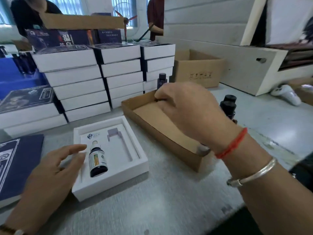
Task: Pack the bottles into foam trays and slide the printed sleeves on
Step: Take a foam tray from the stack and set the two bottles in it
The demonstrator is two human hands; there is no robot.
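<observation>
A white foam tray lies on the grey table in front of me. A dark labelled bottle lies in its left slot; the right slot holds a grey ribbon tab and no bottle. My left hand hovers with relaxed fingers over the tray's left edge, next to the bottle. My right hand reaches into a shallow brown cardboard tray, fingers curled at its far corner around something dark that I cannot make out. A dark bottle stands just behind that hand. Two more bottles stand to its right.
Stacks of finished white boxes with dark printed sleeves fill the back left. A dark blue sleeve lies at the left edge. A brown carton and a white cabinet stand behind. Two people stand at the back.
</observation>
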